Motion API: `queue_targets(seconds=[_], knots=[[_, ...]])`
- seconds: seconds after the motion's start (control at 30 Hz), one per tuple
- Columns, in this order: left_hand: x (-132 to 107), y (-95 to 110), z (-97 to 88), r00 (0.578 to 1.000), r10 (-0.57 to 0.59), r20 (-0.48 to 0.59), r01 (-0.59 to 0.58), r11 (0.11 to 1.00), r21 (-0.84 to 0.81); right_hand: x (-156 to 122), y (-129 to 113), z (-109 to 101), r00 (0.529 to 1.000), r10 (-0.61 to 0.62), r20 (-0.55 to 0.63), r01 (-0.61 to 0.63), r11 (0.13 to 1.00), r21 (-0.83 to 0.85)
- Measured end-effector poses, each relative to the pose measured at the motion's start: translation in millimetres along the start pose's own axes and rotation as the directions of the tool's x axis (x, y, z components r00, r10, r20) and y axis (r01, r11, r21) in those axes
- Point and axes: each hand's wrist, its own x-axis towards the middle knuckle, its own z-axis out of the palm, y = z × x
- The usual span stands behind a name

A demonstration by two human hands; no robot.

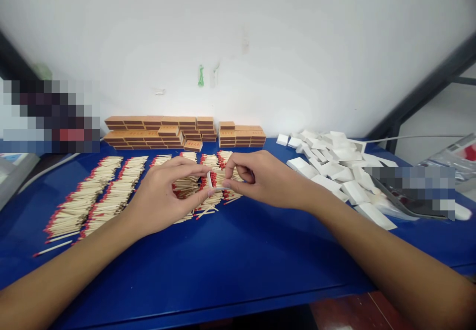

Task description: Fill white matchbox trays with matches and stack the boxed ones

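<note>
A small white matchbox tray [209, 179] is held up over the matches at the middle of the table. My left hand [163, 191] grips it between thumb and fingertips, with the fingers along its far side. At the tray's right end, my right hand [260, 173] has its fingers curled and its thumb against the tray. What lies inside the tray is mostly hidden by my fingers. Beneath and behind both hands are rows of red-headed matches [186, 186], partly covered by them.
Brown matchboxes [145, 136] stand stacked along the wall. On the left lie more rows of loose matches [80, 198]. A heap of white matchbox trays [334, 159] is on the right, beside a dark phone-like object [405, 198]. The blue table [208, 270] runs to the front edge.
</note>
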Motion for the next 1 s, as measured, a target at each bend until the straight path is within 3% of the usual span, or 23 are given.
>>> queue_targets(seconds=[0.37, 0.5, 0.7, 0.8, 0.9, 1.0], knots=[[0.1, -1.0, 1.2, 1.000, 0.001, 0.000, -0.001, 1.000, 0.013, -0.2, 1.8, -0.8, 1.000, -0.002, -0.014, 0.002, 1.000, 0.006], [0.6, -3.4, 0.2, 1.000, -0.001, -0.015, 0.001, 1.000, 0.002, 1.8, 6.1, -2.7, 0.995, 0.034, -0.096, -0.036, 0.999, -0.021], [4.6, -18.5, -5.0, 0.993, -0.102, -0.053, 0.105, 0.994, 0.044, 12.1, 24.8, 3.3, 0.967, 0.094, -0.235, -0.133, 0.979, -0.153], [7.5, -26.5, -10.6, 0.979, -0.137, -0.152, 0.148, 0.987, 0.063, 31.4, 35.5, 6.9, 0.961, 0.117, -0.249, -0.157, 0.976, -0.148], [10.3, -32.1, -17.4, 0.942, -0.184, -0.280, 0.214, 0.974, 0.080, 65.9, 41.8, 12.3, 0.983, 0.091, -0.159, -0.115, 0.982, -0.147], [12.5, -38.2, -22.3, 0.917, -0.223, -0.330, 0.261, 0.962, 0.076, 107.2, 41.9, 22.2, 0.996, 0.054, -0.066, -0.067, 0.974, -0.217]])
